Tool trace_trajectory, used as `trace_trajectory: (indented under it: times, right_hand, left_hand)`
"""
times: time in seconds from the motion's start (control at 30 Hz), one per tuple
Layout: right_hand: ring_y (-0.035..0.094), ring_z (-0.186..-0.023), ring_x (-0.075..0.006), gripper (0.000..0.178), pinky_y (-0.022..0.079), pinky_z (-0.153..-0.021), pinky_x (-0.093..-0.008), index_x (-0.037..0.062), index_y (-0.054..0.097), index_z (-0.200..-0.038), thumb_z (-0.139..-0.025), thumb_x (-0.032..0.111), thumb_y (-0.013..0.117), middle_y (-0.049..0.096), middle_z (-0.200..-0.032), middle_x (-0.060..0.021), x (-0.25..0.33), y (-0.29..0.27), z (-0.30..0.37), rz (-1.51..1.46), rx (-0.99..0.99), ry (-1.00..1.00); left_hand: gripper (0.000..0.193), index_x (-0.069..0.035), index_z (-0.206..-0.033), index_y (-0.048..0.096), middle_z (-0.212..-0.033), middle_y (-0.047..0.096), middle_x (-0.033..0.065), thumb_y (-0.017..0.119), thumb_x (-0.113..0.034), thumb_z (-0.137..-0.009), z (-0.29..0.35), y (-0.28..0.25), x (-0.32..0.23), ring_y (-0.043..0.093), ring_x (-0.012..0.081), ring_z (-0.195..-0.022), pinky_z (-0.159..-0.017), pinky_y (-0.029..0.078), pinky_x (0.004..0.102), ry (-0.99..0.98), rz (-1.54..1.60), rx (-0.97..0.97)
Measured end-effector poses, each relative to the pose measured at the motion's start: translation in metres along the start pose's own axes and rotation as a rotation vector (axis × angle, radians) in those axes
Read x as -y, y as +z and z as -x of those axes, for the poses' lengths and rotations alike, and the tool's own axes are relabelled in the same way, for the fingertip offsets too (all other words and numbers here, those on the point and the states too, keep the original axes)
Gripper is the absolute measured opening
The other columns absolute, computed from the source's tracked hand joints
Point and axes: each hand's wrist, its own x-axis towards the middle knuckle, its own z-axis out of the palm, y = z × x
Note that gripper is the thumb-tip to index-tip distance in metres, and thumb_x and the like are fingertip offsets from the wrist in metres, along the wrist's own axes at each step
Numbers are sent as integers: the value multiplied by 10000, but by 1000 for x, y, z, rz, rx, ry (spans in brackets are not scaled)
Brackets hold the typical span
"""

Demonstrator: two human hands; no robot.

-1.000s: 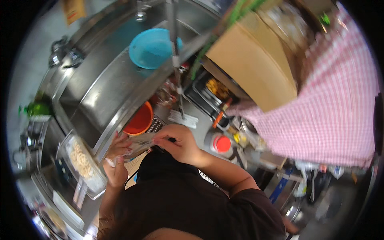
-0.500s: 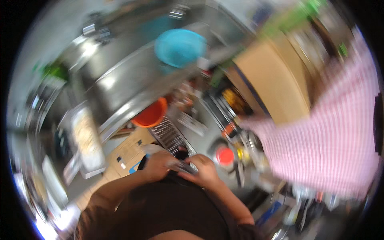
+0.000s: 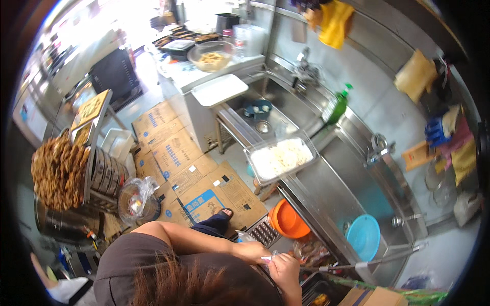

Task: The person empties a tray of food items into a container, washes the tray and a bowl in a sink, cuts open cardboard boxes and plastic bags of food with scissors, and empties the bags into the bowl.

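Note:
Close together in front of my waist, both hands work at a piece of thin whitish plastic [image 3: 268,259]; whether it is a bag or a glove I cannot make out. My right hand [image 3: 285,270] pinches it between thumb and fingers. Against its other side is my left hand [image 3: 251,251], fingers bent and partly hidden. More clear plastic [image 3: 244,236] shows just beyond the left wrist. An orange bucket [image 3: 290,220] stands on the floor ahead of the hands, beside a metal drain grate [image 3: 264,233].
A clear tub of pale food [image 3: 282,157] rests at the edge of the steel sink [image 3: 334,178]. A blue basin [image 3: 363,237] sits in the sink's right part. Flattened cardboard [image 3: 173,153] covers the floor. At left are stacked brown food [image 3: 60,171] and a bag-lined bin [image 3: 138,201].
My view has swung to the left, bringing the counter and cardboard floor into sight. My hands stay together with the thin plastic. The pink checked cloth has left the view.

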Motion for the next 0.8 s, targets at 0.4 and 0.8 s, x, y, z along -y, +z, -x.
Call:
trace_trajectory:
  times: [0.4,0.8]
  right_hand:
    - [506,-593,-317,202,402,-527,-416,60,487,-635,-767,127,623,481,-610,-118,76,58,-193,-24,162,-428]
    - [530,-606,-312,187,415,-548,-395,35,560,-688,-797,148,661,535,-641,-121,123,144,-357,-211,310,-247]
  left_hand:
    - [236,7,-1082,637,-1115,629,176,621,-111,-879,140,-117,15,556,331,-1121,-968,425,422,77,131,-666]
    - [108,-8,-825,622,-777,599,131,654,-20,-722,256,-249,59,581,339,-763,-668,472,405,2,-172,-972]
